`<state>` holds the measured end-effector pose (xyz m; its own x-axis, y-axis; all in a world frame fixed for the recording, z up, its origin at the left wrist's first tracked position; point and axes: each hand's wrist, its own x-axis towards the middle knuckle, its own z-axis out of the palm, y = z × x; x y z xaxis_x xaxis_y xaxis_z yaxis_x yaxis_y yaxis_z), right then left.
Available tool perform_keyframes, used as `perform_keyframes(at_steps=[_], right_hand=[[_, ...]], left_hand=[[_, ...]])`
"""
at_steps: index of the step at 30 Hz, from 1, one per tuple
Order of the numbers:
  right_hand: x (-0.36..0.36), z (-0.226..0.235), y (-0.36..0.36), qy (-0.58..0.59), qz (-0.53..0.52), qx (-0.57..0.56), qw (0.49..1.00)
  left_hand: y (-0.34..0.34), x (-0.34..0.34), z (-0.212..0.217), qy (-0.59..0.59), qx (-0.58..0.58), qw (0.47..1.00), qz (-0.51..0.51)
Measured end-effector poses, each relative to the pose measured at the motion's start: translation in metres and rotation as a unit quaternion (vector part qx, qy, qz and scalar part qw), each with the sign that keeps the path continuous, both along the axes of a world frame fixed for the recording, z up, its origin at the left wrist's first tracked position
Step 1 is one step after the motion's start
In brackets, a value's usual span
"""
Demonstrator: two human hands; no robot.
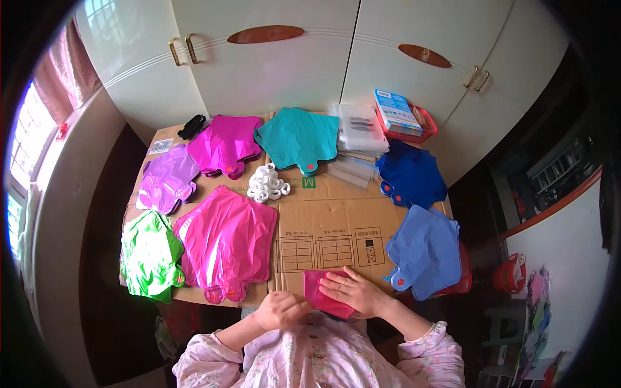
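Observation:
A folded pink foil sheet (317, 284), which looks like a flat foil balloon, lies at the table's near edge in front of me. My right hand (356, 294) rests flat on it, fingers stretched out. Beside its lower left corner, my left hand (283, 310) is closed, fingers curled and slightly blurred; what they hold, if anything, is hidden. Stacks of flat, uninflated foil balloons surround the work spot: hot pink (229, 242) and green (149, 252) at left, lilac (167, 176), magenta (220, 142) and teal (297, 137) farther back, dark blue (414, 173) and light blue (427, 252) at right.
Small white rolls (266, 182) are heaped mid-table on the cardboard (330, 213). Clear plastic sleeves (362, 129) lie at the back, beside a red basket (424, 132) holding a blue-and-white box (396, 111). A black object (192, 127) sits at back left. Cabinets (272, 71) stand behind.

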<state>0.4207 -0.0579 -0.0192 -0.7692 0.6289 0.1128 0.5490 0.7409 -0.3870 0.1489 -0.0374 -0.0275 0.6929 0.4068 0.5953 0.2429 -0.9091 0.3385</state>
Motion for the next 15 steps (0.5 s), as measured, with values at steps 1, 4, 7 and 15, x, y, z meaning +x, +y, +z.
perform_keyframes(at_steps=[1, 4, 7, 15], right_hand=[[0.000, 0.004, -0.001, 0.061, -0.009, -0.041, 0.997], [0.001, 0.004, -0.006, 0.252, -0.053, -0.143, 0.956], [-0.003, 0.011, -0.018, 0.342, -0.124, -0.251, 0.897], [-0.016, 0.048, -0.012, 0.345, -0.305, -0.192, 0.867]], left_hand=[[0.002, 0.003, 0.005, -0.030, -0.029, 0.999, 0.019], [0.005, 0.011, 0.029, -0.072, -0.147, 0.983, 0.086], [0.012, 0.015, 0.039, -0.107, -0.301, 0.939, 0.125], [0.027, 0.014, 0.034, -0.224, -0.520, 0.816, 0.117]])
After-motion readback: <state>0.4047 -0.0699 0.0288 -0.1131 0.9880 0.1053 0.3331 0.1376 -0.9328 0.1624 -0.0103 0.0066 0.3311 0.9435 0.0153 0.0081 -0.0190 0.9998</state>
